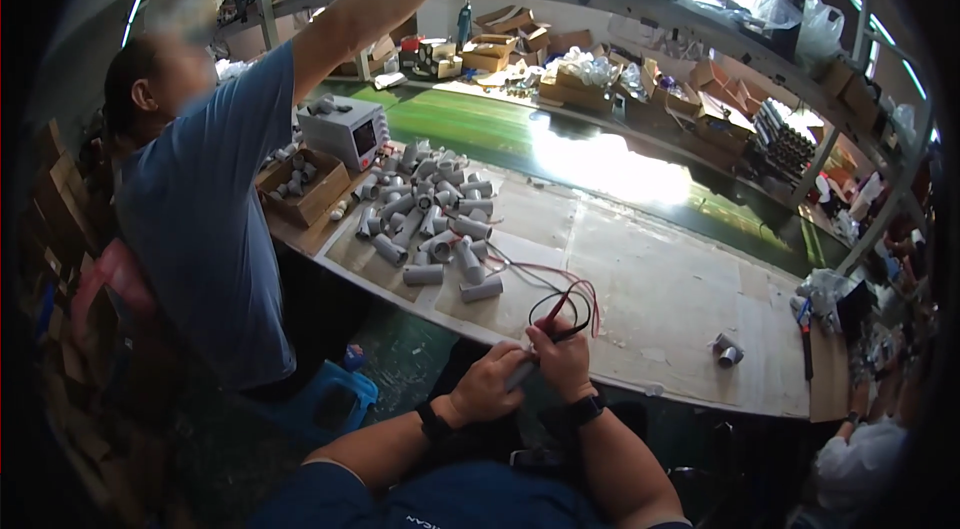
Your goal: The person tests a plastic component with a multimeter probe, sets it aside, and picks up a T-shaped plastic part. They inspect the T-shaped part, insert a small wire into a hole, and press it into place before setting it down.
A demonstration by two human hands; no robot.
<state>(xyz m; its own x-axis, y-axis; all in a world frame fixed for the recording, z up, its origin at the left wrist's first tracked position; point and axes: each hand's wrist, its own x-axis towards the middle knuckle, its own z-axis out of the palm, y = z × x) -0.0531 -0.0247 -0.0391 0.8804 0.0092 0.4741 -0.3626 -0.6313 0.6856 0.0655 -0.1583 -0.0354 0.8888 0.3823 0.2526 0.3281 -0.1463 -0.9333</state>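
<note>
Two hands work at the table's (690, 329) near edge: our left hand (487, 384) is curled around a grey cylinder (520, 372), our right hand (562, 361) pinches red and black probe leads (570, 304) against its end. We judge the probes could slip off. Beyond, the pile of cylinders (430, 219) could roll if the leads drag, or the neighbour's (200, 199) upstretched arm bumps things.

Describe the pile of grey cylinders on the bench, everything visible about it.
The pile of grey cylinders lies loose on the pale board bench, left of centre. They are short, tube-like pieces, light grey and matte, many with darker open ends. Most lie on their sides, pointing every way, some touching or overlapping. A cardboard box holding similar pieces sits at the pile's left, and red and black wires run off its near edge.
</note>
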